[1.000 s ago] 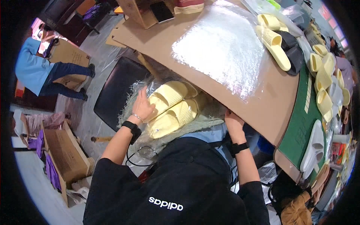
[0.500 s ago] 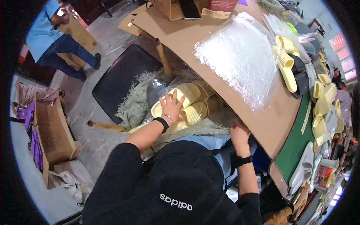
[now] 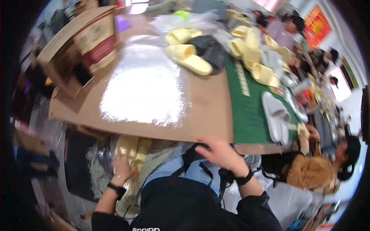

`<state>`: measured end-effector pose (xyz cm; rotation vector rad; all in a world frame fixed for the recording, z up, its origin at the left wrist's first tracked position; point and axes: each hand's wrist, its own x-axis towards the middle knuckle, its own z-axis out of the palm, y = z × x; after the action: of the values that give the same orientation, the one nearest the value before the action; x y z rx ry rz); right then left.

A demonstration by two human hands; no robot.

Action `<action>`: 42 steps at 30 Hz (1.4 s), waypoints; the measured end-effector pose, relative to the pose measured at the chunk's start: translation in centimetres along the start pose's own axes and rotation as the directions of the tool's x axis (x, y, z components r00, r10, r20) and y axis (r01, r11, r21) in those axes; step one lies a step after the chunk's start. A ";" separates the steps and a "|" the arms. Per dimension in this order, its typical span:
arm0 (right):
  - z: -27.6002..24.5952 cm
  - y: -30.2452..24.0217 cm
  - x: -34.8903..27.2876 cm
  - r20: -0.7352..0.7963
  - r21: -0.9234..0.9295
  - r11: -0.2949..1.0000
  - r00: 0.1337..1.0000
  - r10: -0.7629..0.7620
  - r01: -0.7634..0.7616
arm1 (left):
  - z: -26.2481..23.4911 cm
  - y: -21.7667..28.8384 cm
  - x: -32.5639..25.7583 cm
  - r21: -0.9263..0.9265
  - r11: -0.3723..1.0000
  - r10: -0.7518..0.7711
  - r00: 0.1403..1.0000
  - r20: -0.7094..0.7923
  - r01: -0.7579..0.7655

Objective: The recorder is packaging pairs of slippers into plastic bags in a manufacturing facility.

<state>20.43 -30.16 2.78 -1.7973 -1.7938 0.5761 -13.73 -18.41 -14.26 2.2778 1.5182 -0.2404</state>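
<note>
My left hand (image 3: 122, 167) lies with spread fingers on yellow slippers (image 3: 133, 146) below the table's front edge, beside a pale woven sack (image 3: 94, 161). At the edge of the brown cardboard-topped table (image 3: 204, 115), my right hand (image 3: 221, 152) is held with fingers stretched out and thumb apart, and nothing shows in it. A stack of shiny transparent plastic bags (image 3: 142, 88) covers the table's middle. Behind it to the right rest a pair of yellow slippers (image 3: 189, 59) and a pair of black slippers (image 3: 214, 56).
A cardboard box (image 3: 69, 50) stands at the table's back left. On the right, a green mat (image 3: 250, 123) bears grey-white slippers (image 3: 276, 117) and a heap of yellow slippers (image 3: 250, 50). A person in a brown top (image 3: 310, 173) sits at the right; other people work farther back.
My view has swung right toward the table and the people there. My right hand has come away from the sack's edge and opened. My left hand stays on the yellow slippers.
</note>
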 end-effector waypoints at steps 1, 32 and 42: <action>-2.4 1.3 -0.9 -0.124 0.022 0.991 0.983 0.133 -0.131 | -3.1 0.9 -1.1 0.049 0.998 -0.033 0.999 0.013 0.032; -12.8 23.9 -1.3 -0.397 -0.168 0.742 0.733 0.552 -0.650 | -18.3 10.7 12.5 -0.228 0.763 0.587 0.796 -0.147 -0.605; -12.9 24.6 0.5 -0.331 -0.195 0.686 0.706 0.626 -0.701 | -16.5 13.5 13.4 -0.716 0.595 0.507 0.861 -0.019 -0.366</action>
<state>47.59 -29.97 -2.93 -2.6418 -1.0494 0.3126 2.76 -4.83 -0.93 1.8290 0.6983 0.2361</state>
